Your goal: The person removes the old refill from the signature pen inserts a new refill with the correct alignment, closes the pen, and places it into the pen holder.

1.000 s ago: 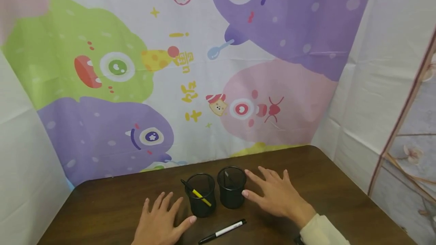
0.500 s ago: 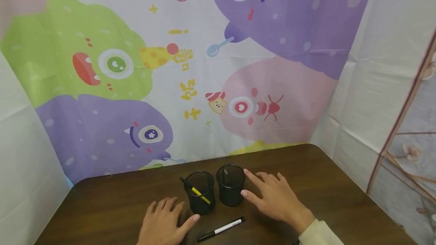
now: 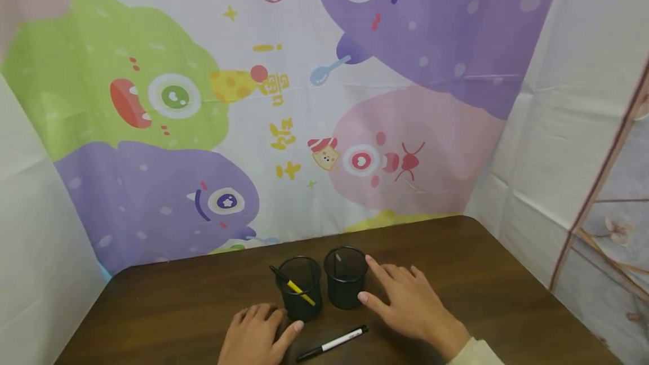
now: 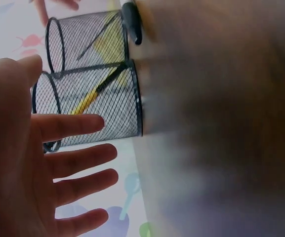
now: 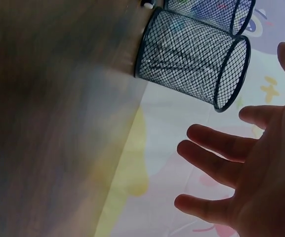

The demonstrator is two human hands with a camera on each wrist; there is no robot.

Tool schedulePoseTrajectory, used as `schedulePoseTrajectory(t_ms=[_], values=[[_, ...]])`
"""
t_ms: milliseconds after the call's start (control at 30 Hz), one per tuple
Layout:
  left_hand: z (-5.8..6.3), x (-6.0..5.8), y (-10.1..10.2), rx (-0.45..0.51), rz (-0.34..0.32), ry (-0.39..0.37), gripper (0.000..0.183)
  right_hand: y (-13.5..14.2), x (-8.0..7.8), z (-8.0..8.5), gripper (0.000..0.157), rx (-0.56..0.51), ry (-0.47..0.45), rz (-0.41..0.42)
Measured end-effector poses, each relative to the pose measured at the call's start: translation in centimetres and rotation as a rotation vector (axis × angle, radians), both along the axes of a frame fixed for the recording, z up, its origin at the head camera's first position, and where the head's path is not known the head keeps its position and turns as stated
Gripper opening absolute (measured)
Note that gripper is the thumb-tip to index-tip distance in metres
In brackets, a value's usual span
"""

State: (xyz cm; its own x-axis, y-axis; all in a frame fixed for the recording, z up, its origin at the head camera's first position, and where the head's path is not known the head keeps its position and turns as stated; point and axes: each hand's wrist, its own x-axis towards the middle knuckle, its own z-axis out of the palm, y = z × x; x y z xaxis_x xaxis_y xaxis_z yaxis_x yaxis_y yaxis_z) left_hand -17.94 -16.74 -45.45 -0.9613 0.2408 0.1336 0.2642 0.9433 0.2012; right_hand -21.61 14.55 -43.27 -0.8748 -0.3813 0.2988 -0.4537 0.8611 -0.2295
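Note:
Two black mesh pen holders stand side by side on the table. A yellow pen with a black end (image 3: 294, 286) leans inside the left pen holder (image 3: 303, 310); a thin dark pen (image 3: 341, 262) is inside the right pen holder (image 3: 346, 293). My left hand (image 3: 256, 337) is beside the left holder, its fingers extended and spread in the left wrist view. My right hand (image 3: 413, 306) is beside the right holder, fingers spread, index fingertip near the rim; the right wrist view shows nothing in it. A white marker with black ends (image 3: 333, 343) lies in front of the holders.
The dark wooden table (image 3: 192, 280) has rounded back corners. Behind it hangs a cloth (image 3: 299, 207) printed with cartoon monsters, and pale cloth panels (image 3: 527, 173) close in both sides.
My left hand has moved right, closer to the left pen holder. My right hand has shifted slightly beside the other holder. The pen holders and marker stay in place on the table.

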Motion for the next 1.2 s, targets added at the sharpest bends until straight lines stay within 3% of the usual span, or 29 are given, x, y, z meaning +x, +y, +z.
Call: schedulePoseTrajectory(t_ms=[100,333,433,633,733,1200], values=[[-0.1,0.1,0.5,0.022,-0.029,-0.007,0.063,0.0,0.2,-0.1,0.08,-0.02,-0.026,-0.007],[-0.5,0.1,1.2,0.037,-0.021,-0.068,0.063,-0.7,0.5,-0.3,0.083,-0.109,-0.117,-0.026],[-0.7,-0.1,1.5,0.063,-0.038,-0.046,0.06,-0.8,0.6,-0.5,0.078,-0.124,-0.109,-0.041],[-0.6,-0.1,1.8,0.107,-0.027,-0.036,0.054,-1.2,0.7,-1.1,0.056,-0.141,-0.046,0.012],[-0.5,-0.1,1.9,0.107,-0.024,-0.032,0.053,-1.3,0.8,-1.3,0.053,-0.136,-0.031,0.025],[-0.5,-0.2,3.1,0.107,-0.001,0.0,0.041,-1.7,0.9,-1.8,0.04,-0.124,-0.097,0.119]])
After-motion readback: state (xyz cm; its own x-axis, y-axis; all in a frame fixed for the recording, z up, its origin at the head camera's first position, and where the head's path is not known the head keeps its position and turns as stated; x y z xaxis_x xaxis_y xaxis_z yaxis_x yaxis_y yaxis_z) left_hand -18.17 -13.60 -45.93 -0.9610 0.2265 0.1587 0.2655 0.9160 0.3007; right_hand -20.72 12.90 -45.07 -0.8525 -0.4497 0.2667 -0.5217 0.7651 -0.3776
